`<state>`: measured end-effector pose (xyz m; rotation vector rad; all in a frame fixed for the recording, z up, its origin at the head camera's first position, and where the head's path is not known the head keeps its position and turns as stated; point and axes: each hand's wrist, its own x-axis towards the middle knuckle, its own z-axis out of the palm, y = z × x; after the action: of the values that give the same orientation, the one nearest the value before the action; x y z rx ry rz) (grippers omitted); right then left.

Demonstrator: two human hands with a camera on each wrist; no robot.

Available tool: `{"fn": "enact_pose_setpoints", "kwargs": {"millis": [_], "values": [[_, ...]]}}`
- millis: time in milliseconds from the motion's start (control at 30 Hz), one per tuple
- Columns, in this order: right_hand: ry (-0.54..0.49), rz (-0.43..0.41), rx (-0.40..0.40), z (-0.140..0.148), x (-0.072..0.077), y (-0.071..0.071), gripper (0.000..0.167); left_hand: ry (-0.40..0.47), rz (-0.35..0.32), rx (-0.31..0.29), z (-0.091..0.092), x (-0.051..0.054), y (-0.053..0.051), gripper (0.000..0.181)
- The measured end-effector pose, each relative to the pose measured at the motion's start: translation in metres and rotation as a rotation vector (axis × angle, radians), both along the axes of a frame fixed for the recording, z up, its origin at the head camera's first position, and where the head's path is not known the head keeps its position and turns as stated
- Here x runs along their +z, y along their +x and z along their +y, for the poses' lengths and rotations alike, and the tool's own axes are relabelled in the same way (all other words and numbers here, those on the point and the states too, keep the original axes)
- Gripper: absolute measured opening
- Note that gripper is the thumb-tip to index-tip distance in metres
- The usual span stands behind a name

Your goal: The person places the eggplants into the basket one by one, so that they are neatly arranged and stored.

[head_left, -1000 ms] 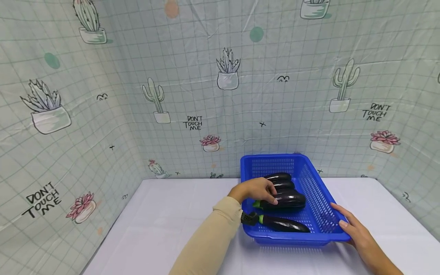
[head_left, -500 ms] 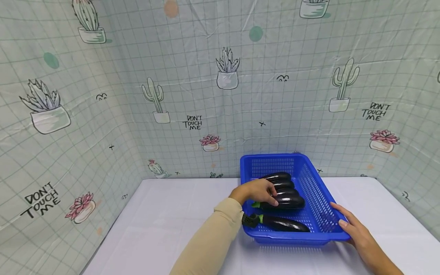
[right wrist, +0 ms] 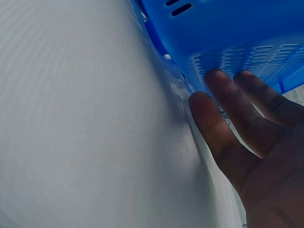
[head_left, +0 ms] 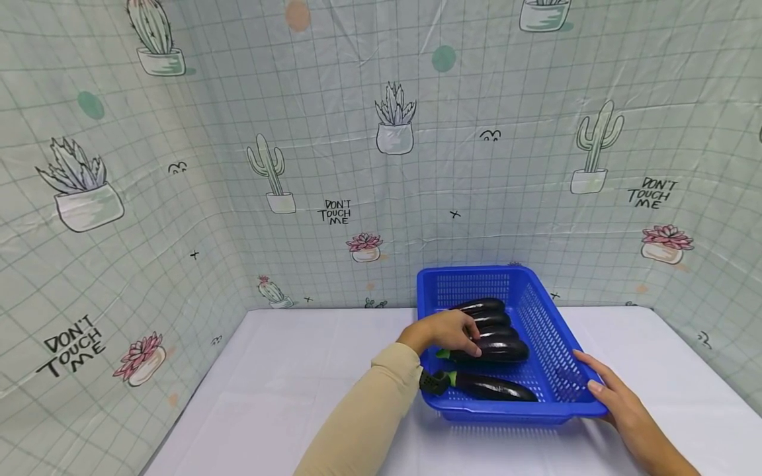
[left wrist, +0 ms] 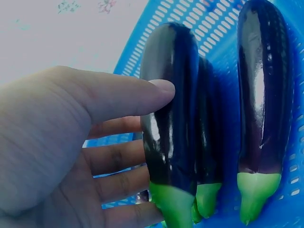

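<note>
Among several dark eggplants in the blue plastic basket (head_left: pixel 512 409), my left hand (head_left: pixel 446 330) grips one eggplant (left wrist: pixel 166 137). The thumb lies across its upper side and the fingers reach around its far side; its green cap points toward the wrist. Another eggplant (head_left: pixel 497 389) lies apart, along the basket's near wall. Behind the held one, further eggplants (head_left: pixel 479 306) lie side by side, partly hidden by the hand. My right hand (head_left: pixel 619 400) holds the basket's near right corner, thumb on the rim; in the right wrist view its fingers (right wrist: pixel 213 123) extend below against the outside.
A white cloth covers the table (head_left: pixel 309 383), with the basket on its right half. A patterned curtain (head_left: pixel 321 158) hangs behind and at the sides, close to the basket's back. A black wrist camera (head_left: pixel 434 381) sits just over the basket's left rim.
The held eggplant has shifted slightly, and more of the one behind it shows. My left hand has barely moved; the right hand and basket have stayed still.
</note>
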<state>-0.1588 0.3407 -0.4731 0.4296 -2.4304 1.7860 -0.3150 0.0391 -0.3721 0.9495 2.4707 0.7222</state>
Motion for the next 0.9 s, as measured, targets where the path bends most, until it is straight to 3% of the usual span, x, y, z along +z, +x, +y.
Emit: {"fn": "enact_pose_setpoints", "kwargs": {"millis": [100,333,667,767,900], "values": [[0.0,0.0,0.001,0.0,0.001,0.0,0.05,0.009,0.003,0.009,-0.001,0.0,-0.001,0.023],[0.0,-0.001,-0.002,0.0,0.002,-0.001,0.05,0.133,-0.134,0.042,-0.004,0.0,0.0,0.018],[0.01,-0.034,-0.031,0.001,0.001,-0.001,0.05,0.255,-0.195,-0.009,-0.012,0.004,0.002,0.022],[0.016,-0.047,-0.04,0.001,0.0,-0.001,0.05,0.292,-0.184,-0.025,-0.017,0.009,0.003,0.026],[0.027,-0.065,-0.052,0.001,0.001,-0.002,0.05,0.329,-0.094,0.0,-0.028,0.016,0.005,0.027]]}}
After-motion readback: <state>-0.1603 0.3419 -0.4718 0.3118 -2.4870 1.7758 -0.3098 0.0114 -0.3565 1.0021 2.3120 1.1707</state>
